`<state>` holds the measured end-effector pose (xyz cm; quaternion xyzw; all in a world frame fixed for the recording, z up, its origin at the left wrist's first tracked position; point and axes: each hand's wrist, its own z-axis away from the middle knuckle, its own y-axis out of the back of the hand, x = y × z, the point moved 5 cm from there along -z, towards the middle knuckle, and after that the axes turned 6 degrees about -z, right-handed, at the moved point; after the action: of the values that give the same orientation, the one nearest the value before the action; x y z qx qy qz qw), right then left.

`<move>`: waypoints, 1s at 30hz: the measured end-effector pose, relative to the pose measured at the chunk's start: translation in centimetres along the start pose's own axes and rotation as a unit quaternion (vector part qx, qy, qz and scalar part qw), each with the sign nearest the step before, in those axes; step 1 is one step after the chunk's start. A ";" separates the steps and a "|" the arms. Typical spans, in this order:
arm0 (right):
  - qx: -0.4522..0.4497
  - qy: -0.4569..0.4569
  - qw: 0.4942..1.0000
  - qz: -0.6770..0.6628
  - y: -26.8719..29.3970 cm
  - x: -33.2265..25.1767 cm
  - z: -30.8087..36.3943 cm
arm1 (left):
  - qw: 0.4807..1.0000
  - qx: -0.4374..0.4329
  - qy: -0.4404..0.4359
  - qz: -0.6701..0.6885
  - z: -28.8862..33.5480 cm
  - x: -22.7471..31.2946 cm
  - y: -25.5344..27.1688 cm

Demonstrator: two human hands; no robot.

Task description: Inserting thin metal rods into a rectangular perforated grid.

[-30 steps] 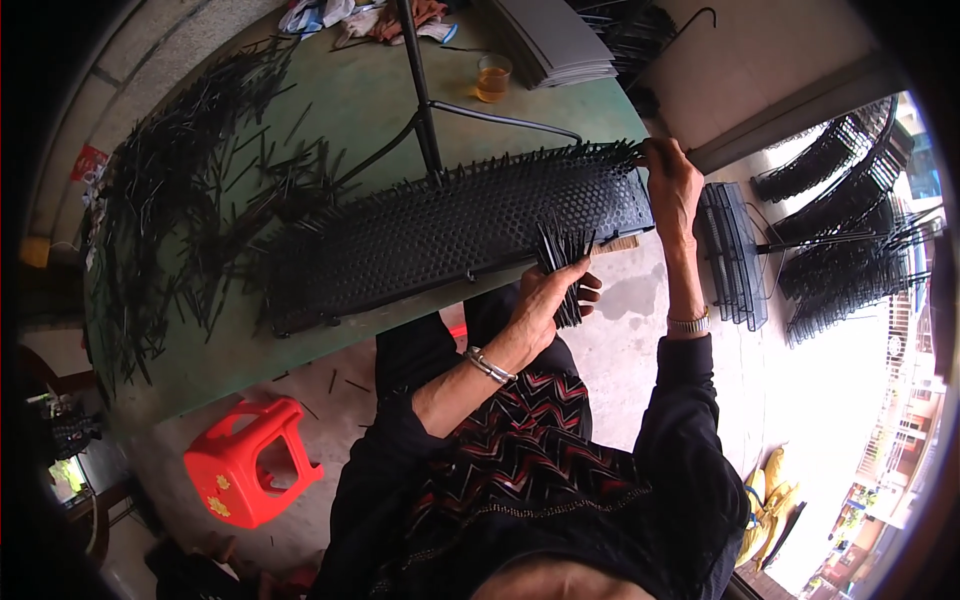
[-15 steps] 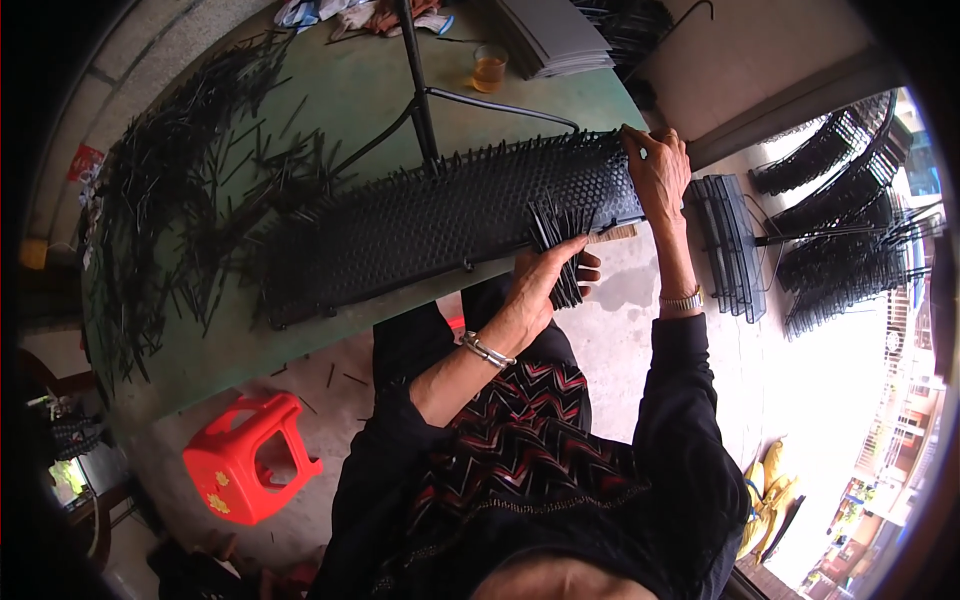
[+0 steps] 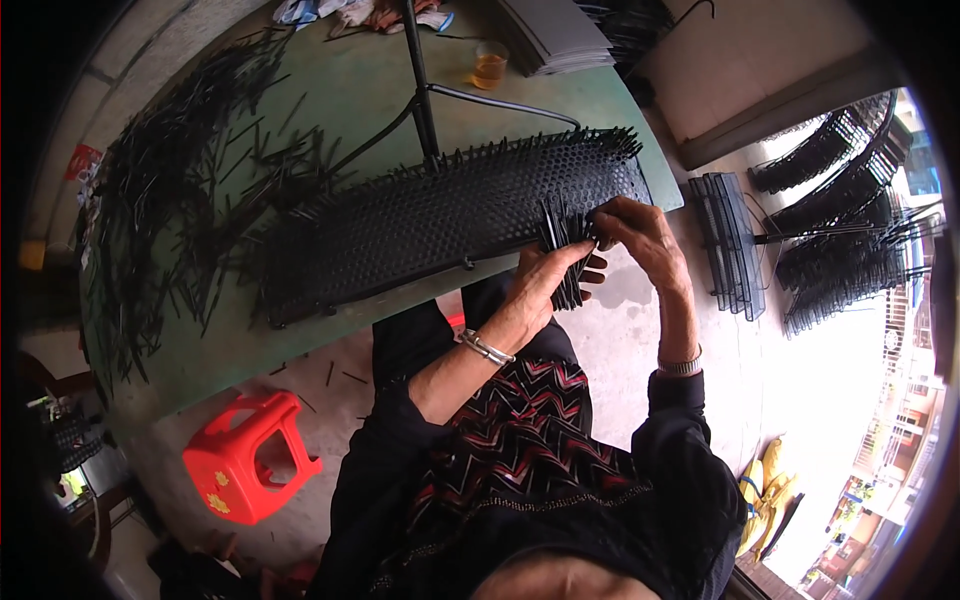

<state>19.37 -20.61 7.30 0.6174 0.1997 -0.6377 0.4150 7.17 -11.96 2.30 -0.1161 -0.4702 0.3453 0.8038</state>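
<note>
A long black perforated panel (image 3: 420,220) lies along the table's near edge, short black strips standing in a row along its far side. My left hand (image 3: 545,275) is closed round a bundle of thin black strips (image 3: 567,285) in front of the panel's right part. Fingers pinched, my right hand (image 3: 640,237) is at the upper right of that bundle. The fingertips touch the strips' ends; whether one strip is singled out between them is too small to make out. A black metal rod frame (image 3: 424,120) rises behind the panel.
Loose black strips (image 3: 150,200) are heaped on the green table (image 3: 350,75) at left. A cup of amber liquid (image 3: 489,66) and stacked grey sheets (image 3: 555,35) stand at the back. A red stool (image 3: 235,460) is below left; more black panels (image 3: 728,245) stand at right.
My right hand has left the panel's far right corner and come down toward me to the bundle in my left hand. The left hand has barely moved.
</note>
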 end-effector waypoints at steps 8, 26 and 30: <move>0.136 0.030 0.990 0.009 2.2 -2.1 0.4 | 0.999 0.032 -0.006 0.032 -0.7 -0.9 0.6; 0.378 0.185 0.863 0.279 6.3 -2.2 -3.4 | 0.994 0.025 0.037 0.104 -1.7 -3.2 0.7; 0.349 0.171 0.880 0.272 7.0 -2.4 -4.4 | 0.992 0.038 0.037 0.113 -1.4 -2.9 0.5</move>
<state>27.30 -20.63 10.66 0.8518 -0.1435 -0.4123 0.2897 7.18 -13.31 -0.70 -0.1505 -0.4109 0.4468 0.7803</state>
